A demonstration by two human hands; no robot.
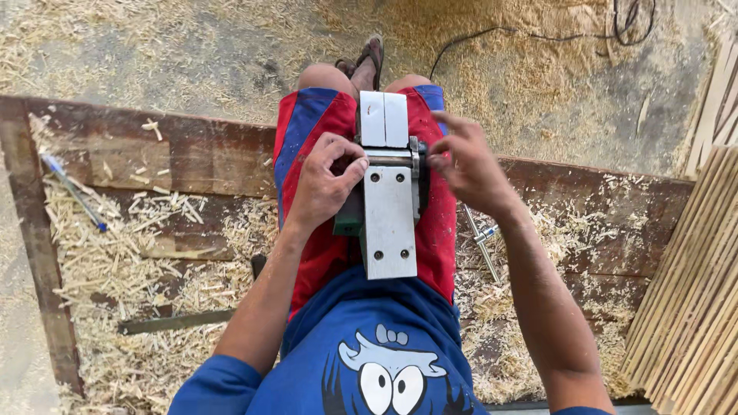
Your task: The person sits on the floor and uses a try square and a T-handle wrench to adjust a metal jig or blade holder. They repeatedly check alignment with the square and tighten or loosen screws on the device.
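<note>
Two bare hands work an upturned electric planer with a flat grey metal sole (388,223), which lies on the person's lap over red and blue shorts. At far left a blue pen (73,192) rests on the shaving-strewn wooden table (192,157). The left hand (323,184) pinches a small part at the cutter gap, fingers pressed together; the right hand (469,165) touches the planer's side, fingers loosely spread. Fingertips could be cut on the blade if the drum turns. A metal wrench (483,240) lies right of the lap, stacked pale slats (692,307) beyond. No labels show.
</note>
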